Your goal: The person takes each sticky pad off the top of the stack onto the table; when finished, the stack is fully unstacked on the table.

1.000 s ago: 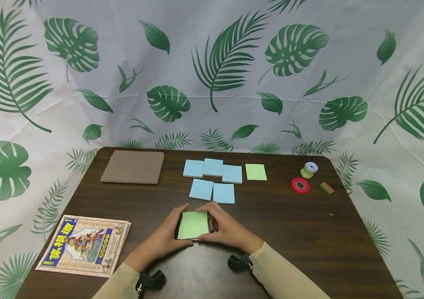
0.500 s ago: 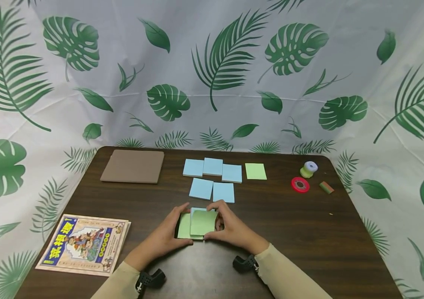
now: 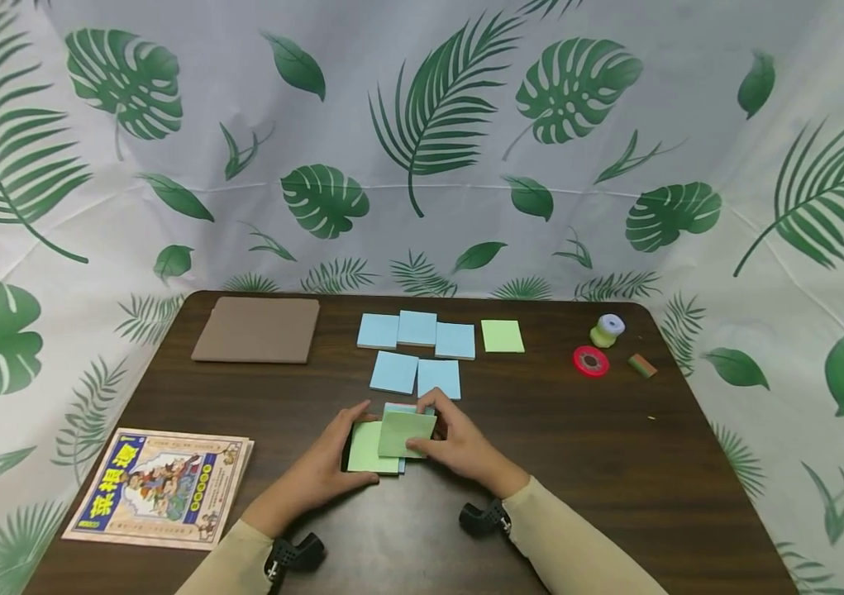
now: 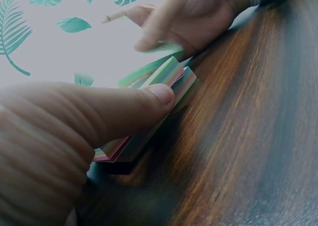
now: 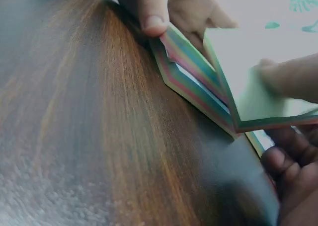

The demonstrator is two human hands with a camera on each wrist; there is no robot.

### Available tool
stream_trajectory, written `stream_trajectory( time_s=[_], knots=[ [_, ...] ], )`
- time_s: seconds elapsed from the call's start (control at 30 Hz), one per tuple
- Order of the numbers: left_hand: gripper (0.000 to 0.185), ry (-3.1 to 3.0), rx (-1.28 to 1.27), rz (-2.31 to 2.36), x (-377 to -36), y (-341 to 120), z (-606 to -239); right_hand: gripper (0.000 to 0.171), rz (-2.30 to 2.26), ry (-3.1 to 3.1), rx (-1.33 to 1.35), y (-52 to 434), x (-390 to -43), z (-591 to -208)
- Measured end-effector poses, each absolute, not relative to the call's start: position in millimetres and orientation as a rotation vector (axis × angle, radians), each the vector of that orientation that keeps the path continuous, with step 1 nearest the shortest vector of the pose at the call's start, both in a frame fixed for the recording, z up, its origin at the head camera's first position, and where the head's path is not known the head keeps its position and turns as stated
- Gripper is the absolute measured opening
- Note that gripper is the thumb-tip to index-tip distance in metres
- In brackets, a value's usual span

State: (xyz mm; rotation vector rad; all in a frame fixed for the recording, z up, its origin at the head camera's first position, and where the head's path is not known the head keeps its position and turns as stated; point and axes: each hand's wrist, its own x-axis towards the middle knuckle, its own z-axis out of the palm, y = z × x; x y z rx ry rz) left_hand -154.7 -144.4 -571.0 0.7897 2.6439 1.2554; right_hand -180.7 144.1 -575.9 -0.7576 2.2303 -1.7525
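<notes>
A multicoloured sticky-note pad with a green top lies on the dark wooden table in front of me. My left hand grips its left side, and its thumb presses the pad's striped edge. My right hand pinches a green bundle of notes and holds it tilted up off the pad's right part. In the right wrist view the green bundle stands apart above the pad, while a left fingertip holds the pad's far end.
Several blue notes and one green note lie beyond the hands. A brown board sits at the back left, a picture book at the front left. A red tape roll, a small spool and an eraser are at the right.
A second ago both hands held the closed pad flat. Since then my right hand has peeled a green bundle off the top and drawn it up and slightly to the right.
</notes>
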Motion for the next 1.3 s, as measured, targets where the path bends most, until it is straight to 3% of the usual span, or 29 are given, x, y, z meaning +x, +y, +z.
stream_trajectory(
  time_s=[0.13,0.37,0.47,0.63,0.9,1.1,1.3],
  knots=[
    [0.114,2.646,0.779,1.264,-152.6,-144.4,-570.8,0.03,-1.981,2.185,-0.704,144.1,-181.3,-577.5],
    [0.114,2.638,0.768,1.256,-150.9,-143.4,-570.8,0.047,-2.402,2.204,-0.501,155.9,-190.2,-575.0],
    [0.114,2.639,0.768,1.253,-150.9,-143.3,-569.2,0.039,-2.424,2.377,-0.365,165.8,-197.3,-573.4],
    [0.113,2.641,0.751,1.247,-151.6,-143.4,-565.9,0.021,-2.249,2.781,-0.111,185.2,-212.6,-573.0],
    [0.112,2.659,0.73,1.231,-151.3,-143.1,-565.3,0.03,-2.051,2.9,0.235,207.5,-226.0,-572.1],
    [0.113,2.667,0.739,1.228,-150.7,-143.3,-567.1,0.043,-1.812,2.937,0.279,217.7,-228.5,-572.7],
    [0.113,2.652,0.729,1.245,-151.6,-143.0,-566.3,0.04,-1.411,3.084,0.307,224.6,-231.1,-575.7]
  ],
)
